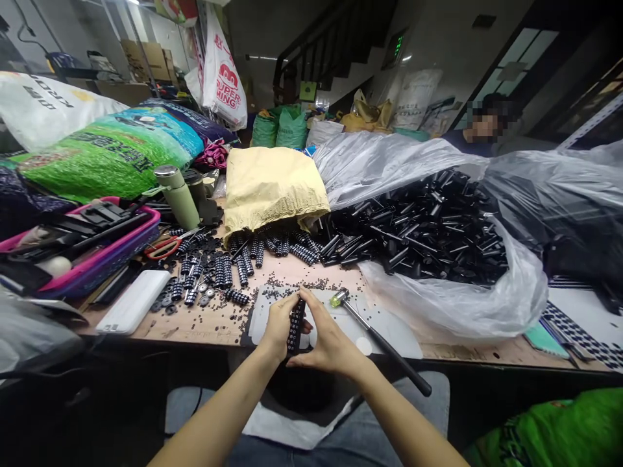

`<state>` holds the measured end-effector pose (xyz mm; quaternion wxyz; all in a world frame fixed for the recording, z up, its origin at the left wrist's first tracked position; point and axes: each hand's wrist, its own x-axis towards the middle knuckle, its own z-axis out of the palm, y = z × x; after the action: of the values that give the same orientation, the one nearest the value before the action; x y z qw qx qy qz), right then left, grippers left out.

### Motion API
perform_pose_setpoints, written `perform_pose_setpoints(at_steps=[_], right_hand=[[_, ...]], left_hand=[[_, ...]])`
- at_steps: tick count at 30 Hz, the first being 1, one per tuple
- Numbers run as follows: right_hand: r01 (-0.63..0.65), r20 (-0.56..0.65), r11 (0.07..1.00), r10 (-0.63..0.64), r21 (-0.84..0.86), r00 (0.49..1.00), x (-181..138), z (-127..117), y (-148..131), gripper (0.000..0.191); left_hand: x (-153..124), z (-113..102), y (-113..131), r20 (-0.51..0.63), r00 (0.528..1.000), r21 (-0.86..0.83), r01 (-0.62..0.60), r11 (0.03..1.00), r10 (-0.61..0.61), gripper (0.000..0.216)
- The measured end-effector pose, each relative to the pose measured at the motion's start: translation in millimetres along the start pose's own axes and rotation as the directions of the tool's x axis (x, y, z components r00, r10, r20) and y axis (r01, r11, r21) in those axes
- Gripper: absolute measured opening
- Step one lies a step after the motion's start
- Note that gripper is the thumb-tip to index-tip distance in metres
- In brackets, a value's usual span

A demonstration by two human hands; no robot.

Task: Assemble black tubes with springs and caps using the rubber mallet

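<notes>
Between my hands, over the front edge of the table, is a black cylinder with rows of white marks (294, 329), held nearly upright. My left hand (277, 324) is closed around its left side. My right hand (327, 338) spans it from the right, index finger at the top end and thumb near the bottom end. The marks are too small to read. A hammer (374, 334) with a black handle and a yellowish head lies just right of my hands, on a grey-white board (265, 311). Tiny dark rings (311, 283) are scattered behind the board.
Similar cylinders (224, 271) lie left, by red-handled scissors (163, 248), a white power bank (134, 301) and a pink basket (156, 217). A yellow sack (275, 185) and a plastic bag (523, 305) of black parts (428, 227) stand behind. A person (479, 133) is at back right.
</notes>
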<state>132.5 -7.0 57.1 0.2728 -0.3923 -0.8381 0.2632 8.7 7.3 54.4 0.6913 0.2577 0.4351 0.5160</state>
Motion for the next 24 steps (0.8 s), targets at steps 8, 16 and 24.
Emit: perform_pose_setpoints(at_steps=[8,16,24], right_hand=[[-0.07,0.061,0.998,0.07,-0.002,0.996,-1,7,2,0.115],[-0.101,-0.016,0.99,0.103,0.097,0.995,2,11,9,0.106],[-0.17,-0.019,0.981,0.173,0.098,0.985,1,14,10,0.102]], left_hand=[[-3,-7,-3,-0.008,1.0,0.005,0.012,1.0,-0.012,0.036],[-3,-6,-2,0.024,0.994,0.006,0.11,0.994,-0.111,0.032],[7,-9,-8,0.041,0.985,0.125,0.162,0.979,-0.169,0.036]])
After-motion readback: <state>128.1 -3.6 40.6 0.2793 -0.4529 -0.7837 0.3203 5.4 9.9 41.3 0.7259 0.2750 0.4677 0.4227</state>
